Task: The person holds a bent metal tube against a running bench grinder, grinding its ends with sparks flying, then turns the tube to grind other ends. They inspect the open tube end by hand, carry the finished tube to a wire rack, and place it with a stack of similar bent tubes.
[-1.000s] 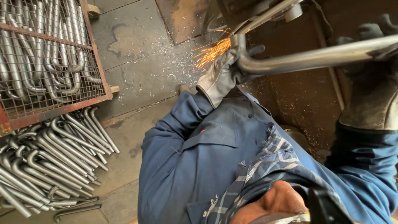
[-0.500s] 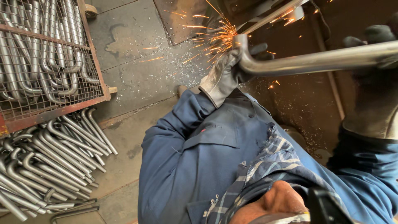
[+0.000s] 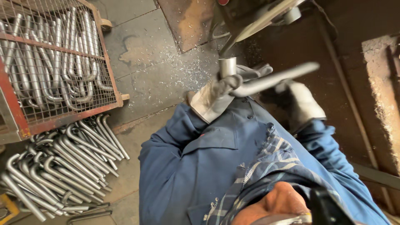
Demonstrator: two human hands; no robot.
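I hold a bent grey metal tube (image 3: 266, 81) in front of my chest with both gloved hands. My left hand (image 3: 214, 98) grips it at the bend, where the short open end (image 3: 227, 66) points up. My right hand (image 3: 302, 104) closes around the long straight part, which runs up to the right. A machine part with a slanted metal arm (image 3: 266, 16) sits just above the tube end, apart from it. No sparks show. My blue jacket (image 3: 208, 166) fills the lower middle of the view.
A red-framed wire mesh cage (image 3: 54, 66) full of bent tubes stands at the upper left. Several more bent tubes (image 3: 62, 162) lie piled on the floor below it. A rusty plate (image 3: 187, 21) and metal chips (image 3: 183, 75) lie on the concrete floor.
The sparks at the tube's end have stopped. The tube has come away from the machine toward my chest, and my right hand now sits closer in along it.
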